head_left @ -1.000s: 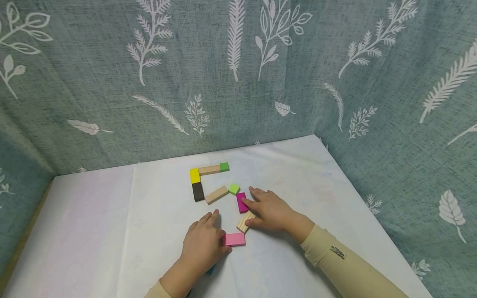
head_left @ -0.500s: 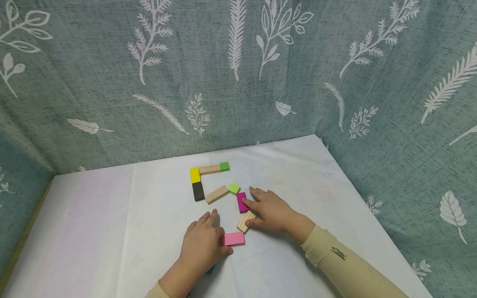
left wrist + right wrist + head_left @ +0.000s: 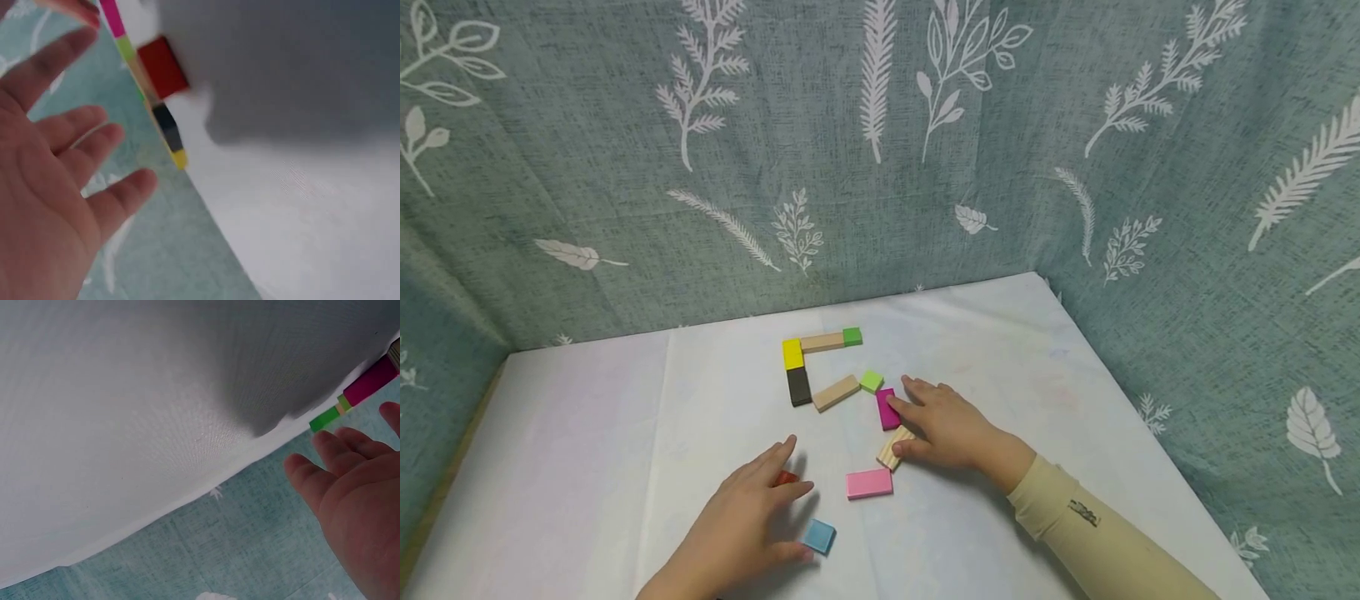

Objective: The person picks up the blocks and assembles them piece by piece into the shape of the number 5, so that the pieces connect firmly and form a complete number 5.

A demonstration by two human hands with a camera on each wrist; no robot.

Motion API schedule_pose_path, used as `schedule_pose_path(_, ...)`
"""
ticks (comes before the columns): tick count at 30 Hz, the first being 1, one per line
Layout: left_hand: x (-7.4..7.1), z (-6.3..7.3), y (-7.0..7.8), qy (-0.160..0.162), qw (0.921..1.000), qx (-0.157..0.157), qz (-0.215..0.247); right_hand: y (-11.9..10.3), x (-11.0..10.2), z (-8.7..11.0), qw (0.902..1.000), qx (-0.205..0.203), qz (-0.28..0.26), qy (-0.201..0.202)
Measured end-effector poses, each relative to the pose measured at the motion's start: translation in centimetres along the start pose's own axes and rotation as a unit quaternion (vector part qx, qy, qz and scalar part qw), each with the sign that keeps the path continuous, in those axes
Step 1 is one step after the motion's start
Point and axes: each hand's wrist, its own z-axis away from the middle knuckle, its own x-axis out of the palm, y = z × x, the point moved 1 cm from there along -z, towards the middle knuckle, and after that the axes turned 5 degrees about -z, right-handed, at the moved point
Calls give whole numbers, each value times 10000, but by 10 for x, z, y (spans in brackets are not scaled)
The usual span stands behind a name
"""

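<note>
My left hand (image 3: 733,521) is spread with nothing in its fingers, beside a pink block (image 3: 869,483). A red block (image 3: 786,477) shows partly behind its fingers and appears whole as a red block (image 3: 162,66) in the left wrist view. The left thumb tip is right at a small blue block (image 3: 819,536). My right hand (image 3: 951,425) lies with relaxed fingers at the bend of a block line, index fingertip on a magenta block (image 3: 887,408) and thumb on a striped wooden block (image 3: 892,450).
Beyond the hands, the line runs through a lime block (image 3: 872,381), a plain wooden block (image 3: 837,392), a black block (image 3: 799,386), a yellow block (image 3: 793,353), another wooden block (image 3: 822,342) and a green block (image 3: 852,336). Patterned curtains (image 3: 820,150) border the white-covered table (image 3: 587,433).
My left hand has let go of the pink block and moved left and towards me, with its fingers spreading. The red and blue blocks have come into sight. My right hand has stayed in place.
</note>
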Motion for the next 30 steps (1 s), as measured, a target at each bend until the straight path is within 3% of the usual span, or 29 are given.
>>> schedule_pose_path(4,6,-2,-2,-375,9985,376,91,1,-1,2,10000,16,-5,18)
schedule_pose_path(8,13,-8,4,-473,9971,585,113,1,-1,3,10000,-10,-71,50)
schedule_pose_path(16,16,-9,2,39,9993,365,-31,-1,-3,3,10000,3,-44,-4)
schedule_pose_path(23,17,-11,-4,-292,9990,-59,323,-1,-4,5,10000,-36,-61,26)
schedule_pose_path(28,19,-10,-6,-79,9996,129,235,-1,-4,5,10000,21,-58,5)
schedule_pose_path(30,18,-10,-5,-13,9995,63,318,-1,-4,5,10000,15,-75,0)
